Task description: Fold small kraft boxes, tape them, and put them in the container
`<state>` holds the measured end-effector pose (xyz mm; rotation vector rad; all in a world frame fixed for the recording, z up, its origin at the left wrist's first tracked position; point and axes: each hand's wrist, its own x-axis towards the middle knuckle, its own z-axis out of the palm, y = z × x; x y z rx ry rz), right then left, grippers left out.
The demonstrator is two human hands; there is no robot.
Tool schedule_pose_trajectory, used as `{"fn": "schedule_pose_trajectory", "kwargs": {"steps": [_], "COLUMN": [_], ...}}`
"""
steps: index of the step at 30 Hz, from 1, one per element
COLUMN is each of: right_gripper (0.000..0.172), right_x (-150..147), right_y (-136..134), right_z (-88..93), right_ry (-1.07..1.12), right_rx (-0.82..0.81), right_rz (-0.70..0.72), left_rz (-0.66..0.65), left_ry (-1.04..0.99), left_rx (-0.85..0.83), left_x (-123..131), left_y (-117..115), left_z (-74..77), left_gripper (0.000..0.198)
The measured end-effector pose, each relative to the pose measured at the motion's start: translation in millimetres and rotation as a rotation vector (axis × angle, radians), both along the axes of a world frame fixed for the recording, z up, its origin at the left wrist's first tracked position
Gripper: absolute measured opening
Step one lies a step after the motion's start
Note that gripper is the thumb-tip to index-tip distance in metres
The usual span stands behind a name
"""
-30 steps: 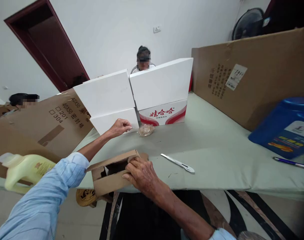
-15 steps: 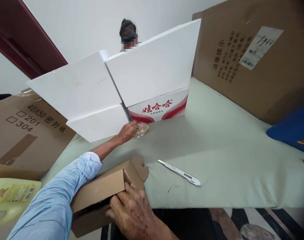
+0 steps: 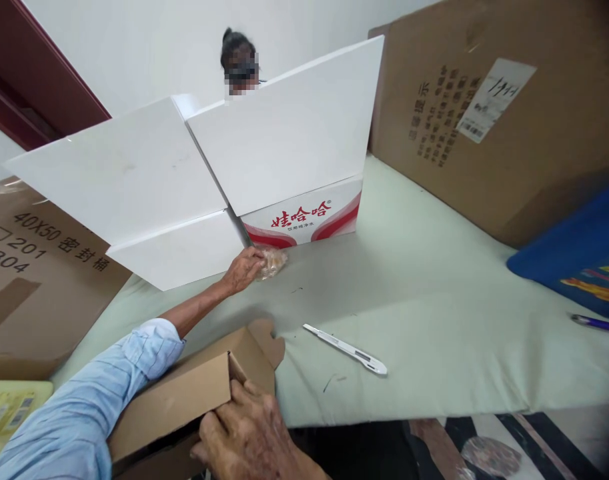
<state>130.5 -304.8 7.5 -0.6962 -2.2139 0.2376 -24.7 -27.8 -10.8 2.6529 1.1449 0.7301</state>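
Observation:
My left hand (image 3: pixel 244 268) is stretched out over the table, its fingers closed on a crumpled bit of clear plastic (image 3: pixel 274 263) at the foot of the white carton (image 3: pixel 289 140). Below my left sleeve, a small brown cardboard box (image 3: pixel 179 400) sits tilted at the table's front edge. My right hand (image 3: pixel 257 430) grips this box at its open end, fingers hooked over the edge and partly hidden inside. What lies in the box is hidden. A white utility knife (image 3: pixel 345 349) rests on the tablecloth to the right of the box.
Large brown cartons stand at the right (image 3: pixel 484 120) and left (image 3: pixel 49 280). A blue container (image 3: pixel 574 247) and a purple pen (image 3: pixel 597 323) are at the right. A yellow jug (image 3: pixel 14 413) is at lower left. Behind the white carton, a person's head (image 3: pixel 238 60) shows.
The view has shifted, so most things appear further left and more of the purple pen shows. Both hands keep their holds on the plastic and the box.

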Motion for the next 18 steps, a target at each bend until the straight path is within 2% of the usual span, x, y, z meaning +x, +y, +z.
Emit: {"fn": "schedule_pose_trajectory", "kwargs": {"steps": [3, 6, 10, 13, 16, 18], "right_gripper": [0.025, 0.025, 0.019, 0.024, 0.028, 0.022], "right_x": [-2, -4, -6, -4, 4, 12], "right_y": [1, 3, 1, 0, 1, 3], "right_z": [-1.2, -1.7, -4.6, -7.5, -6.0, -1.5], "right_ry": [0.014, 0.048, 0.091, 0.141, 0.182, 0.244], "right_rx": [0.024, 0.033, 0.030, 0.051, 0.087, 0.143], "right_rz": [-0.015, -0.038, -0.050, -0.089, -0.107, -0.119], "left_rz": [0.046, 0.064, 0.062, 0.086, 0.113, 0.115], "left_ry": [-0.028, -0.026, 0.036, 0.090, 0.122, 0.152], "left_rx": [-0.030, -0.038, -0.063, -0.079, -0.095, -0.114], "left_x": [-1, 0, 2, 3, 5, 5], "left_y": [15, 21, 13, 9, 7, 7], "left_z": [-1.7, -6.5, -17.1, -23.7, -25.7, -24.3], "left_gripper": [0.031, 0.026, 0.043, 0.051, 0.060, 0.068]}}
